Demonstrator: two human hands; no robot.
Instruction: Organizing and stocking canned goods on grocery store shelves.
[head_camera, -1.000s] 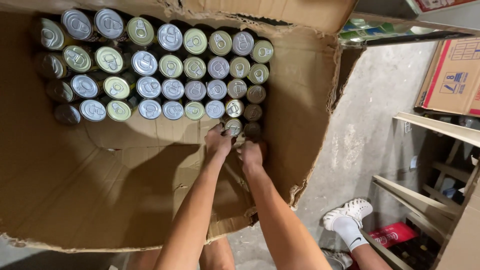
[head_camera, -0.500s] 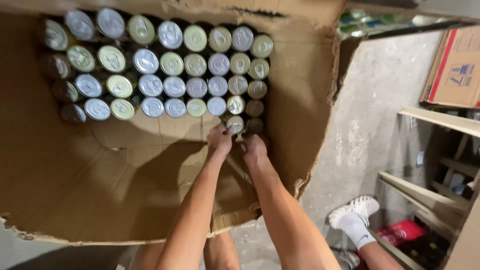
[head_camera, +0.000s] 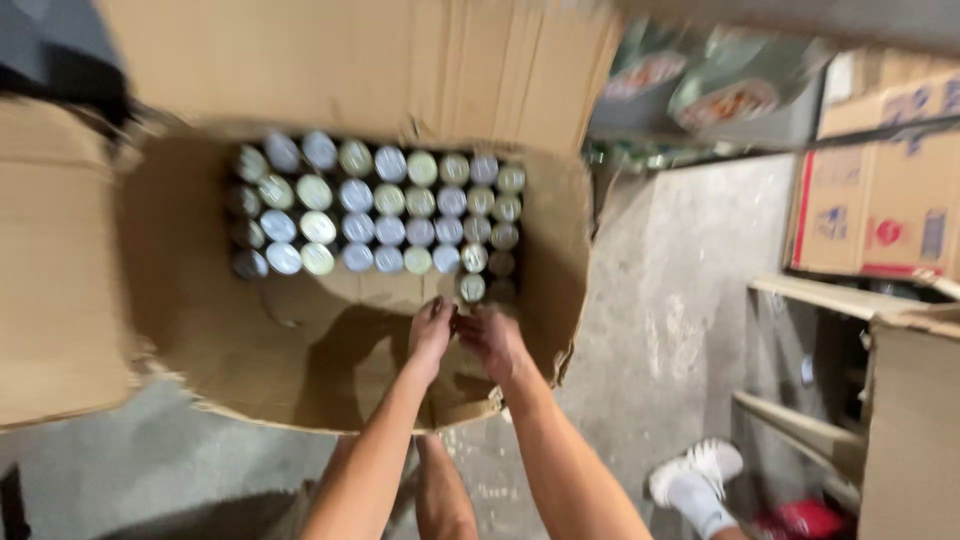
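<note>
Both hands reach down into a large open cardboard box (head_camera: 330, 380) standing on a grey concrete floor (head_camera: 660, 330). The left hand (head_camera: 432, 335) and the right hand (head_camera: 492, 340) are close together, nearly touching, above the bare cardboard bottom near the box's right wall. The picture is blurred, so I cannot tell whether the fingers of either hand are curled shut on something small or simply held loosely together; nothing shows clearly between them. Just beyond the fingers, straight ahead and a little to the right, stands a lone can (head_camera: 472, 288), upright with its round lid facing the camera, so its long axis runs vertically, toward the viewer. It sits out in front of the packed rows of cans (head_camera: 385, 215) that fill the far half of the box, lids up, in silver and pale green. Both hands are near the lone can, the right one lying slightly more in line with it. To the right of the fingers, outside the box, are a white shoe (head_camera: 695, 480) and stacked printed cartons (head_camera: 870, 200).
</note>
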